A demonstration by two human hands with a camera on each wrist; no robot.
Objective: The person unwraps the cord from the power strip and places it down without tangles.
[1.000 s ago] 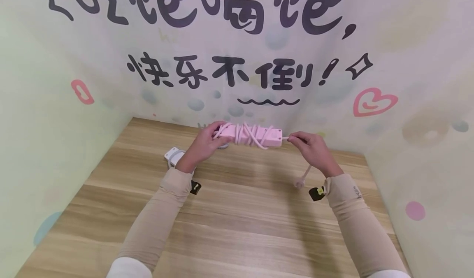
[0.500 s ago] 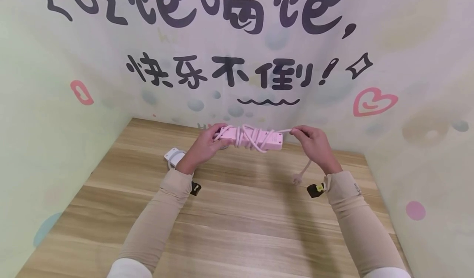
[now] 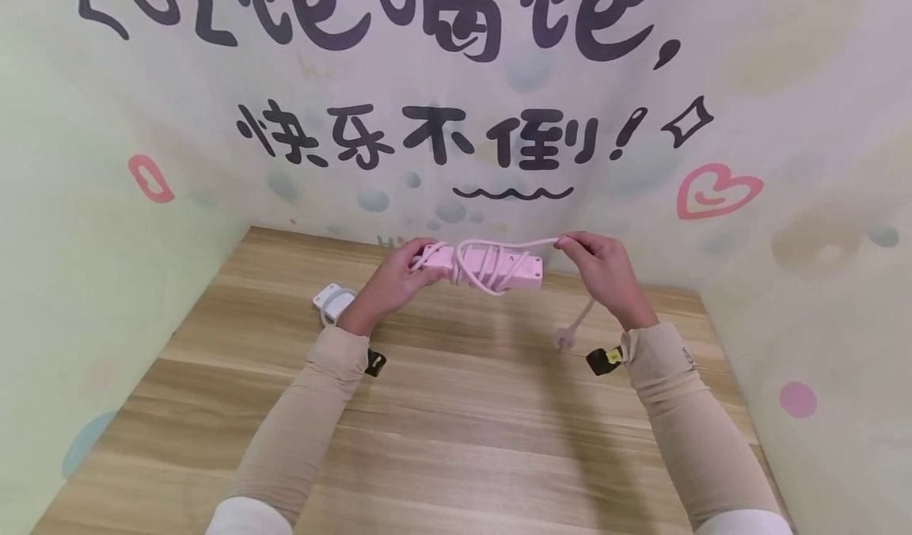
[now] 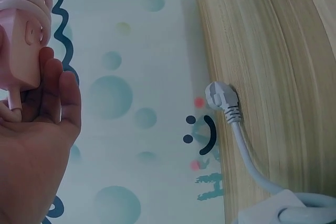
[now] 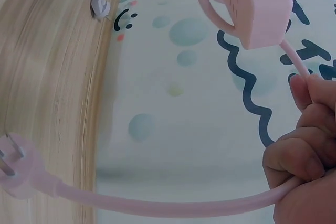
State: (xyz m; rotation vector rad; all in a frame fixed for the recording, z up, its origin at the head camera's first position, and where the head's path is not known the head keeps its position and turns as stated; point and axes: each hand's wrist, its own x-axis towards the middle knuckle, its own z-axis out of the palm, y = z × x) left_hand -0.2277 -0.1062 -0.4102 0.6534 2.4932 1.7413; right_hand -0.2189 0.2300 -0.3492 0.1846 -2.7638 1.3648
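Left grip [image 3: 399, 278] holds power strip [image 3: 476, 264] end; right grip [image 3: 601, 272] pinches cord [image 3: 527, 244].

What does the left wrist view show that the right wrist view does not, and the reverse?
Only left wrist: the left grip, holding the pink plastic power strip near one end, and part of a white plastic block.

Only right wrist: the right grip, pinching the smooth pink cord, and the pink plug with metal prongs.

Both: the pink plastic power strip, the pale grey plug, the wood-grain table and the pale, bubble-patterned wall.
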